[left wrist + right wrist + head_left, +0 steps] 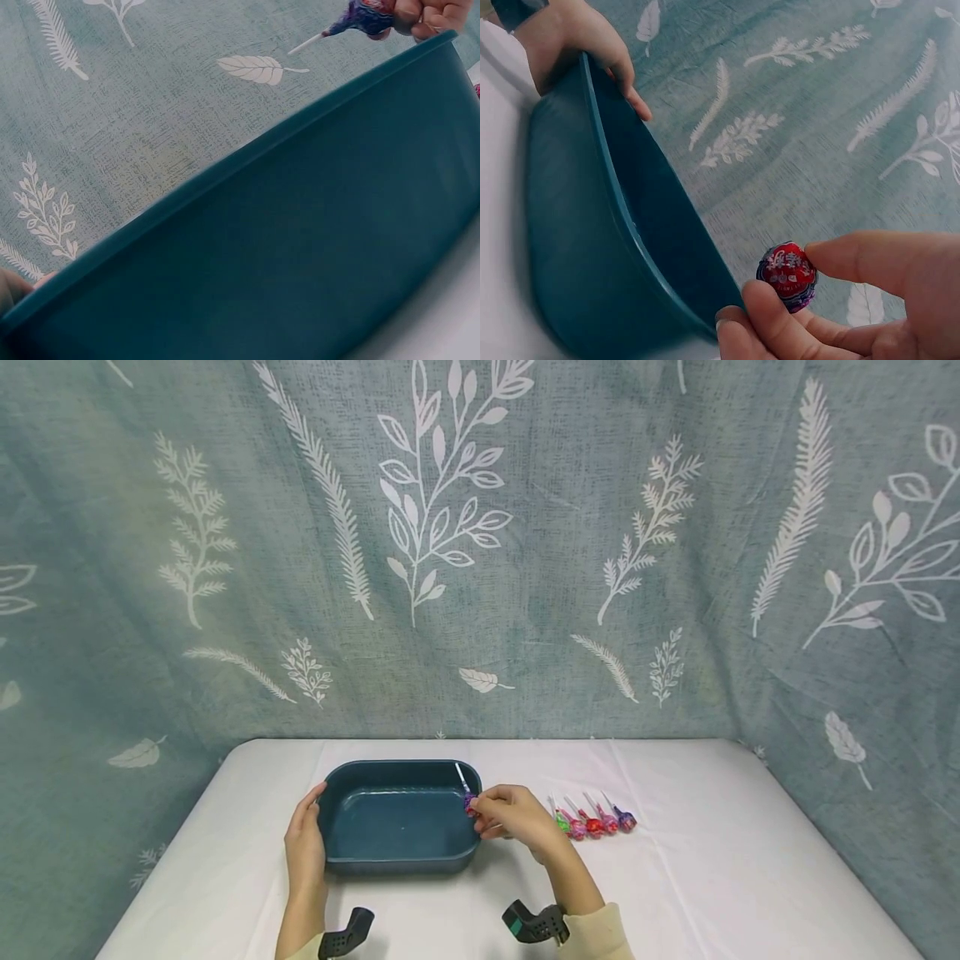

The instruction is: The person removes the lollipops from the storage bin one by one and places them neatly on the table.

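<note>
A dark teal plastic bin (401,866) stands on the white table. My left hand (305,847) rests along its left end, fingers mostly straight and touching the outside near the rim. At the right end, my right hand (517,817) pinches a lollipop (471,803) by its wrapped head between thumb and fingers. That lollipop has a purple and red wrapper (789,274), and its white stick points away from me over the bin's back right corner. The left wrist view shows mostly the bin's near wall (262,225).
To the right of the bin lies a row of several wrapped lollipops, among them a green one (562,823), a red one (594,828) and a purple one (626,821), sticks pointing away. Behind the white-covered table (750,877) hangs a green leaf-patterned curtain (540,568).
</note>
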`<state>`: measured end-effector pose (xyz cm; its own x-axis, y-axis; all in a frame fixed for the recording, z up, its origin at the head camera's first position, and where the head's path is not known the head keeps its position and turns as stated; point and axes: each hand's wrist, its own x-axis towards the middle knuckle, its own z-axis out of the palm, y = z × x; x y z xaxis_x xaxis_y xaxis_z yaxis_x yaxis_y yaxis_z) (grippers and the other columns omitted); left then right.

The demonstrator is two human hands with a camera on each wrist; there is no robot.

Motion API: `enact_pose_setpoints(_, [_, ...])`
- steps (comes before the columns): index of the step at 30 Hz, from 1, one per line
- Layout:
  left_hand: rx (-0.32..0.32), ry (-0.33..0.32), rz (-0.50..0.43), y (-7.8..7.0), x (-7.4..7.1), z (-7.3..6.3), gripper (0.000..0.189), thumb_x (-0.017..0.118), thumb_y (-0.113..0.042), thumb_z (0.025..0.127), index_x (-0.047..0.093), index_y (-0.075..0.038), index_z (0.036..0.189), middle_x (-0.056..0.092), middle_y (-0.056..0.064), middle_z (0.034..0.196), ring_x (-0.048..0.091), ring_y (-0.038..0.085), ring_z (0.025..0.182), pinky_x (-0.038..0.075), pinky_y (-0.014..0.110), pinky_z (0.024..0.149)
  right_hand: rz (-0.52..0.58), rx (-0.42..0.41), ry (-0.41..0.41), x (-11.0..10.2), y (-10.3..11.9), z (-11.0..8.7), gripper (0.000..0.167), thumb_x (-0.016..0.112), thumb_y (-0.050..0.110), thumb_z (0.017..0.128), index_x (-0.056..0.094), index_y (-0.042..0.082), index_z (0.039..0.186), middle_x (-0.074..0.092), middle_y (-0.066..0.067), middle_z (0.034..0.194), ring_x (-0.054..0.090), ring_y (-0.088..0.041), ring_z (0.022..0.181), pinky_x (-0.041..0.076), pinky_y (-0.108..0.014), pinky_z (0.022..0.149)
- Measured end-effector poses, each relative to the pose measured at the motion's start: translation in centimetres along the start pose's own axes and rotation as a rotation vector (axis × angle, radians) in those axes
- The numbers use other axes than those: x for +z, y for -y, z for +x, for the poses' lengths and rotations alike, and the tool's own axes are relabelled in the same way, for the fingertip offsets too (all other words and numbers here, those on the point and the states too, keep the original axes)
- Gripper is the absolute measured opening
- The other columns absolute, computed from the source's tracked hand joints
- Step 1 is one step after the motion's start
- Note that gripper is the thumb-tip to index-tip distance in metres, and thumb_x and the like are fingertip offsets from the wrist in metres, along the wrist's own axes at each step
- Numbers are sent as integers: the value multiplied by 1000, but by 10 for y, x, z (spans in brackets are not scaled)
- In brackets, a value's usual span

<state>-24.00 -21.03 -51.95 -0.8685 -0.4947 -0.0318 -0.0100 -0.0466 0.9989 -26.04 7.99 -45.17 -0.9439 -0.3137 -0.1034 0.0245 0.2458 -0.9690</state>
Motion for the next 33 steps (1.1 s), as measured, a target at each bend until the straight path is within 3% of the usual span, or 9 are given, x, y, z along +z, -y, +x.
enact_pose_setpoints(9, [-6,-24,7,2,2,1,44,29,-29,105,49,-14,142,31,9,155,16,29,145,10,52,116,36,35,-99,-21,-12,-8,31,63,23,93,63,-6,103,67,-10,78,68,-24,73,53,-32,64])
enact_pose_setpoints(20, [-3,-10,10,0,-1,1,44,27,-27,106,47,-13,143,30,8,155,16,29,145,10,50,116,132,26,-240,-48,-25,-12,31,60,15,95,59,-10,113,64,-17,86,64,-28,80,57,-40,77])
enact_pose_setpoints(33, [20,-10,12,-1,0,-1,44,28,-24,106,48,-11,142,32,10,154,18,29,145,11,50,116,115,52,-302,-78,-29,-18,37,56,19,98,58,-11,119,63,-17,91,63,-30,88,55,-41,83])
